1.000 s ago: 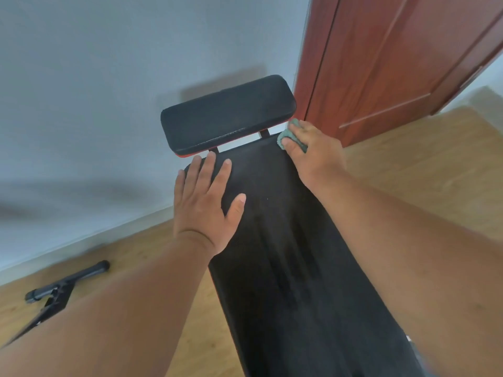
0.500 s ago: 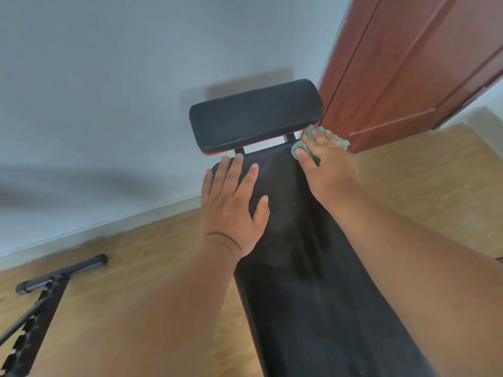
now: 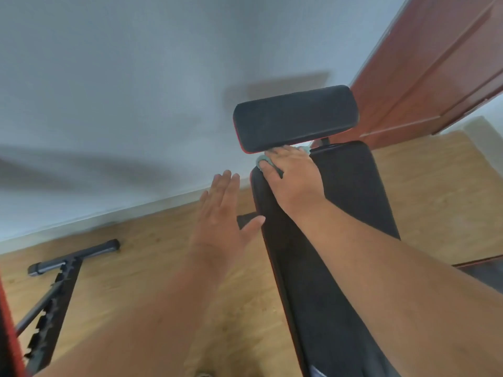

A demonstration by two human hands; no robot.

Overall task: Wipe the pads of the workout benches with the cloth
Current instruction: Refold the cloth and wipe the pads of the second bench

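A: What kind of room is it?

B: A pale wall (image 3: pixel 122 91) runs across the far side, with a wooden floor (image 3: pixel 152 268) below it and a reddish-brown door (image 3: pixel 441 66) at the far right.

A: And the bench?

B: A long black pad (image 3: pixel 340 240) runs from the near edge away toward the wall, right of centre. At its far end, a smaller black headrest pad (image 3: pixel 295 118) sits crosswise and a little higher, with a red edge showing along its underside.

A: Where is the cloth?

B: The greenish cloth (image 3: pixel 265 160) is at the far left corner of the long pad, just below the headrest pad. The right hand (image 3: pixel 292 178) lies flat on top of it, pressing it onto the pad, so only its edges peek out around the fingers.

A: What about the other hand?

B: The left hand (image 3: pixel 224 213) is open and holds nothing, fingers straight and close together, thumb spread. It is over the floor just left of the long pad, with the thumb tip right at the pad's edge. The picture is blurred there, so I cannot tell whether it touches.

A: Anything else on the floor?

B: A dark metal frame (image 3: pixel 62 270) with a notched bar lies at the near left.
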